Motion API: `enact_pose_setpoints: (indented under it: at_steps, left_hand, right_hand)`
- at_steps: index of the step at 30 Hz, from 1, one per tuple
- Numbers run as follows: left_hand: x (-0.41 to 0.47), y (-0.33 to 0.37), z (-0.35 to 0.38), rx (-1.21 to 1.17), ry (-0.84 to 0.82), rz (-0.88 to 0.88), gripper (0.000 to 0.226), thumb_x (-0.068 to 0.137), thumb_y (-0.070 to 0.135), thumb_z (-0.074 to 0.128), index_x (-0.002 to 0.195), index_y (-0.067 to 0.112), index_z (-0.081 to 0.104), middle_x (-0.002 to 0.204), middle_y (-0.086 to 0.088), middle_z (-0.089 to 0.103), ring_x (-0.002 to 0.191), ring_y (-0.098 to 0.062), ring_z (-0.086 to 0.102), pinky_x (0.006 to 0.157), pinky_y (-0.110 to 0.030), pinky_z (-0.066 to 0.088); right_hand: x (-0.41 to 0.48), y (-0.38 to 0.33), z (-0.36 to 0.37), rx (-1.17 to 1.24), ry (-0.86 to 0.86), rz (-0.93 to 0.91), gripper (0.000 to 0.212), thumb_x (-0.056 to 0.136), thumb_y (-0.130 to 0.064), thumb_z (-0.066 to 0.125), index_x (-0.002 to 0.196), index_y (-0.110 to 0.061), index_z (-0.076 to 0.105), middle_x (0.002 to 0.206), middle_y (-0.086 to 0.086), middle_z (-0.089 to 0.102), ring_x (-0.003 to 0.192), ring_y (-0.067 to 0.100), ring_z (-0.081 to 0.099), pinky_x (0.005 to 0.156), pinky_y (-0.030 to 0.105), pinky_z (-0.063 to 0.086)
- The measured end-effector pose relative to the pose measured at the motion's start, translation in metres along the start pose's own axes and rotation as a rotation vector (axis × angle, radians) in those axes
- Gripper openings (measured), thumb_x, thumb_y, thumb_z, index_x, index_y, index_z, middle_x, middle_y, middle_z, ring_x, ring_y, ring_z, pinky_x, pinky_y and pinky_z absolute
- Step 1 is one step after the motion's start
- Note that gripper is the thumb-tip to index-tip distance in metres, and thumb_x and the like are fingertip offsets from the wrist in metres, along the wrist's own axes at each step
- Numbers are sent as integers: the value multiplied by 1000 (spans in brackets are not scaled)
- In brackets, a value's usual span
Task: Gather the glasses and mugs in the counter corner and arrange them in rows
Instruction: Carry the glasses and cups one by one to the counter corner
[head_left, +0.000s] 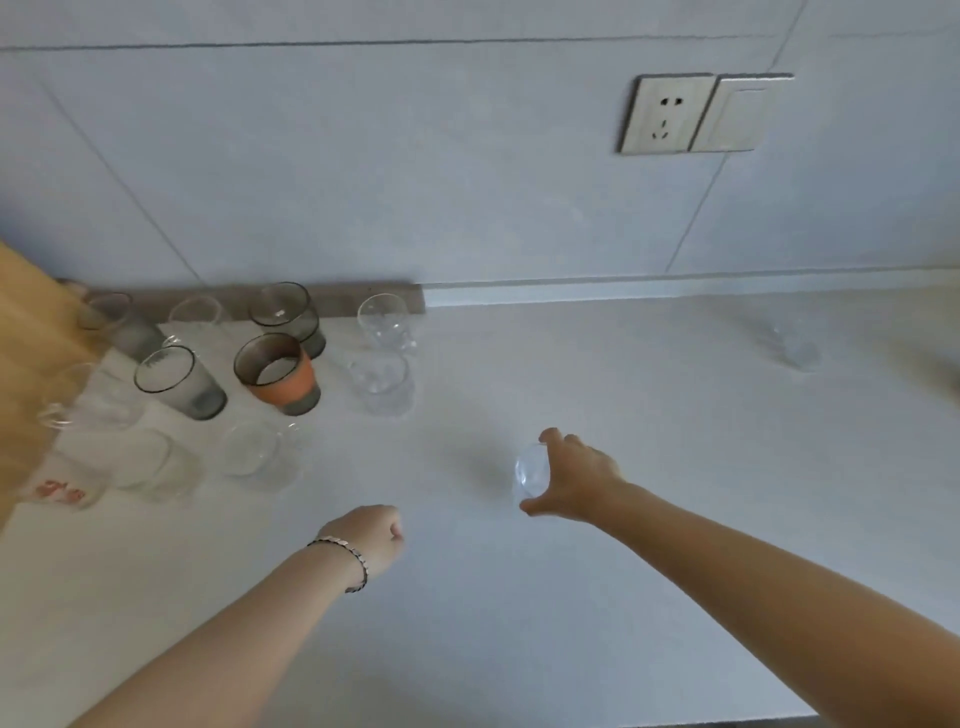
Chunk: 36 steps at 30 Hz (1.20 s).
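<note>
Right hand (576, 475) wraps its fingers (553, 437) round a glass (532, 473), likely bound for the cluster (278, 374) at ten o'clock (rough rows there); left hand (374, 540) curled, empty.

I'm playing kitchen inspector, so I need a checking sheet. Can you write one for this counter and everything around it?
Surface: pale counter, no spills seen.
Job's things: cluster of glasses in the left corner, among them an orange-banded glass; a lone glass far right; a clear glass in hand.
Clutter: nothing seen.
Hands: right hand grips the clear glass; left hand is curled, holding nothing, with a bracelet on the wrist.
Cables: nothing seen.
Surroundings: tiled wall with a socket and switch; wooden panel at the left edge.
</note>
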<state>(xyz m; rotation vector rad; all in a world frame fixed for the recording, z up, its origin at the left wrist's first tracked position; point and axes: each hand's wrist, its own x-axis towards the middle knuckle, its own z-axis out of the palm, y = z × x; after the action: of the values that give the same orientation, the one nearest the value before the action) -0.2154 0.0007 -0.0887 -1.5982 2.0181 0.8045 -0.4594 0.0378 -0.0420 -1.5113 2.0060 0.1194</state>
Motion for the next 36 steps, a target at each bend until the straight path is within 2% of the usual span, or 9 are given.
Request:
enact_pose_setpoints:
  at_steps: [4,10,17,20,22,24,26,30,36]
  left_hand:
    - [-9,-65,-3,-54,2,-59,21,90,19,38,71,28,40,94,5,51,85,-19,48,79,-27,42]
    - [-23,-122,3,-136,16,-134,29,91,18,38,64,29,34,94,6,51,85,-17,48,79,-26,41]
    - [-26,-145,11,-156,13,-152,31,92,20,37,63,29,34,95,6,51,86,-17,49,77,-24,39]
    - [-20,-142,10,-145,10,-123,30,92,20,37,64,29,34,95,6,51,87,-17,48,77,-24,38]
    - [-17,-135,5,-125,3,-90,30,92,21,37,64,29,34,96,6,50,88,-17,49,78,-24,39]
    - [-11,-123,1,-99,-6,-46,28,92,20,37,65,29,35,96,6,51,89,-17,49,80,-25,41]
    - [-5,-106,-3,-63,-15,8,24,91,19,37,69,28,38,96,6,51,88,-17,49,80,-25,41]
    - [11,-55,-10,34,-27,127,11,91,20,37,86,26,45,98,7,52,89,-16,49,80,-25,40]
    - [25,60,-25,198,-46,309,12,91,19,37,90,27,46,117,2,61,103,-20,57,84,-27,42]
  right_hand:
    - [22,-78,19,-39,-3,-87,86,70,-46,73,138,-18,29,131,6,48,118,26,53,93,33,45]
    - [51,-163,44,-140,-17,-199,86,71,-44,74,140,-18,28,131,8,46,120,29,51,94,35,44]
    - [73,-195,57,-156,11,-166,85,73,-44,73,140,-17,29,134,8,44,121,29,48,94,35,45]
    - [71,-194,60,-107,25,-162,94,73,-43,75,145,-18,20,139,8,39,125,28,46,97,38,44]
    - [65,-187,60,-60,8,-149,103,72,-40,77,148,-17,12,141,9,37,127,29,45,100,40,44]
    - [58,-172,60,-46,-34,-119,98,75,-34,76,147,-15,12,138,10,40,125,29,48,99,39,45]
    - [49,-147,57,-62,-109,-70,81,81,-28,70,144,-13,23,134,10,46,122,27,51,97,37,46]
    - [29,-72,45,-35,-264,66,52,86,-31,61,134,-17,46,135,3,52,125,21,50,102,33,42]
    - [-6,58,6,41,-176,268,43,91,-30,54,132,-16,50,138,1,50,129,19,45,105,31,38]
